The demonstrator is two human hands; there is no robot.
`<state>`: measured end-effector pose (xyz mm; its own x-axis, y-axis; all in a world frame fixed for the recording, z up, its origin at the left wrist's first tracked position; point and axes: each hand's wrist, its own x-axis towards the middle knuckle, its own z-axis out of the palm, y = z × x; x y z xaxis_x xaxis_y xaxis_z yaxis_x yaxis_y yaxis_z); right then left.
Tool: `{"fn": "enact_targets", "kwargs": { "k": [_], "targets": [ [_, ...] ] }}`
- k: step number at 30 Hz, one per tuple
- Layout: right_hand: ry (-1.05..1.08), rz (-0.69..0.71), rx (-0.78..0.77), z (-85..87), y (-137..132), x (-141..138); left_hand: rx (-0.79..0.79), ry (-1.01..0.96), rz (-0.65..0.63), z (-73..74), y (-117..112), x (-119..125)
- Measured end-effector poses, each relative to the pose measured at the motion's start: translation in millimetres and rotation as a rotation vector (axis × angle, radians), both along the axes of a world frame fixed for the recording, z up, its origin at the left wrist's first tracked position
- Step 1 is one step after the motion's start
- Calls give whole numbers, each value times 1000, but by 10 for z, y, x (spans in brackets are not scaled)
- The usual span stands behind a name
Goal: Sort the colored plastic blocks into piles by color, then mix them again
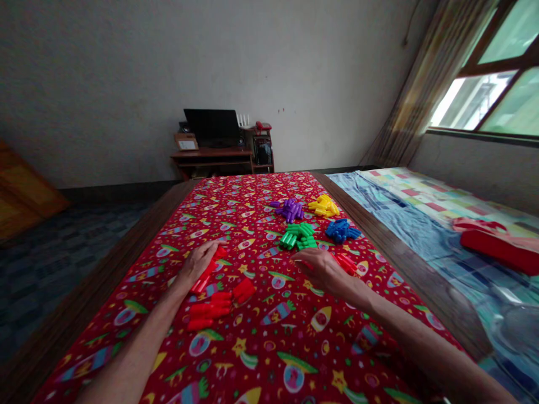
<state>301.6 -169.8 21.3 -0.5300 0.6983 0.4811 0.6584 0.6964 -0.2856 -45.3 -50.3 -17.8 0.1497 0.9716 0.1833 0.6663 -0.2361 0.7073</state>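
Small red plastic tubes (210,310) lie in groups on the near left part of the cloth. My left hand (199,262) is closed, its fingers curled on a red tube (219,252) at the far end of a row. To the right, my right hand (322,267) is closed too, with a bit of red showing at its fingertips, mostly hidden by the hand. Just beyond its wrist lies a small pile of red tubes (347,264). Green tubes (298,236) are heaped in front of the right fingers, with blue tubes (342,230) to their right.
Purple pieces (290,210) and yellow pieces (324,206) form heaps farther back. A patterned red cloth (290,348) covers the wooden table (168,210). At right is a bed (404,224) with a red bag (499,247). A desk with a monitor (213,128) stands by the wall.
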Motion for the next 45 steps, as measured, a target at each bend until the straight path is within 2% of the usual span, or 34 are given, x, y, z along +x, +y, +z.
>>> {"fn": "enact_targets", "kwargs": {
  "k": [3,6,8,10,14,21,24,28,31,33,35,39,42,45],
  "targets": [
    [-166,200,-19,-16,13,-595,-8,0,4,-8,-13,-3],
    [-289,282,37,-138,23,-1062,-5,-16,-12,-6,-29,9],
    [-344,300,59,-228,29,-1219,2,-18,-21,4,-36,25],
    [-369,311,51,-282,33,-1233,-1,-12,-15,17,-40,38],
    [-320,272,25,-252,7,-906,-12,4,2,41,-50,47],
    [-344,-98,113,-154,-102,136,-1,19,11,39,-48,36],
    [-414,-185,122,-164,-133,467,4,19,14,-9,-5,2],
    [-435,-182,154,-196,-153,654,34,21,19,-72,45,-42],
    [-353,-134,217,-185,-139,605,25,22,11,-53,27,-35],
    [-278,-73,227,-144,-114,456,13,23,10,-15,-3,-14],
    [-227,18,189,-87,-79,190,1,26,18,21,-29,6],
    [-235,232,139,-40,-2,-638,-10,6,20,31,-39,15],
    [-266,295,155,-133,31,-1292,-11,-34,-6,0,-26,3],
    [-363,324,128,-281,44,-1717,-25,-61,-16,-12,-25,0]
  ]
}}
